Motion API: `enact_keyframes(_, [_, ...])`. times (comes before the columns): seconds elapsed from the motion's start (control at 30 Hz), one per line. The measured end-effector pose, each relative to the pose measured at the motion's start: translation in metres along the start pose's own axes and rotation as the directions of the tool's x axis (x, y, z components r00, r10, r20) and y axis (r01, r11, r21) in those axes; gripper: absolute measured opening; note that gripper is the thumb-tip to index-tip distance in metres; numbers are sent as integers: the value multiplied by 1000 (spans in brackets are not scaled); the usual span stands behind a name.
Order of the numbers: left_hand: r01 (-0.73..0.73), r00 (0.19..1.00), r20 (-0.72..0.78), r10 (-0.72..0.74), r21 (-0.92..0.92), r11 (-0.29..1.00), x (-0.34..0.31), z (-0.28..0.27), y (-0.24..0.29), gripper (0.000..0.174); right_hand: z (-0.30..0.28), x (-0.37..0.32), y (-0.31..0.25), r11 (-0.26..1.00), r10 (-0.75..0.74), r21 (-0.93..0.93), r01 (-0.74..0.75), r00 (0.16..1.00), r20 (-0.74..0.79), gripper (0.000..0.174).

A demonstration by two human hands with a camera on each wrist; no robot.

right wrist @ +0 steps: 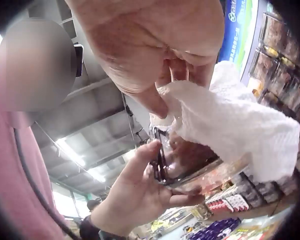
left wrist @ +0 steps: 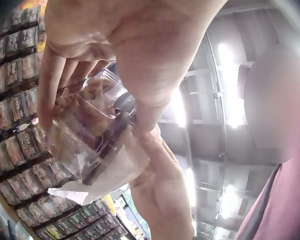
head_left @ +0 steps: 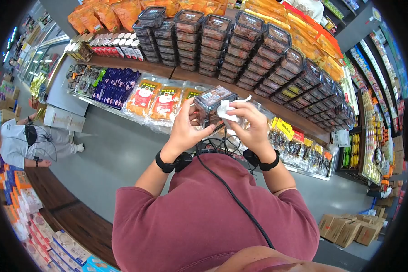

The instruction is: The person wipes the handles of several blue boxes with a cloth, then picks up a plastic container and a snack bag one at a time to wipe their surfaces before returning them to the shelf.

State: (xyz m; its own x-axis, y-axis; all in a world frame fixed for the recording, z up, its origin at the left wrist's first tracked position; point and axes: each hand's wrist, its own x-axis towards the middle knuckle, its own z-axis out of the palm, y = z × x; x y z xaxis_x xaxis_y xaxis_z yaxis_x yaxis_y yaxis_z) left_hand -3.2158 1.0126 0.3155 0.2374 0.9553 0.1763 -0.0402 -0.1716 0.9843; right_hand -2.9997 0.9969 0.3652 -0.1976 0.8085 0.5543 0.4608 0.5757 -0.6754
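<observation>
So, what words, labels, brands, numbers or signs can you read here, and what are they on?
None reads clearly enough to quote.
Clear rectangular plastic box in the left hand: label too small.
Stacked clear-lidded plastic boxes: white lid lettering, too small.
Yellow rectangular sign: dark characters, too blurred.
Orange-and-white flat packets: too small.
Blue upright panel: white characters, too blurred.
</observation>
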Motion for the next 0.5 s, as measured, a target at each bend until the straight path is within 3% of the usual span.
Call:
enact_keyframes(0.1, [19,1000,-7,-19,60,998,-2,-1,1,85,13,-5,-2,998,-60,38,57,995,79,27])
enact_keyframes(0.2, [-103,995,-5,104,108,989,0,0,-7,88,17,-4,-1,984,-174,64,168,980,96,27])
enact_keyframes(0.27, [-61,998,12,61,72,996,0,3,-3,91,18,0,4,981,-187,64,184,981,43,26])
enact_keyframes(0.37, [-73,997,-7,74,101,992,0,3,-7,92,13,6,6,967,-200,-186,173,970,-137,25])
enact_keyframes(0.5, [-87,995,-27,91,132,987,0,-2,4,92,10,6,11,967,-176,-222,127,960,-219,24])
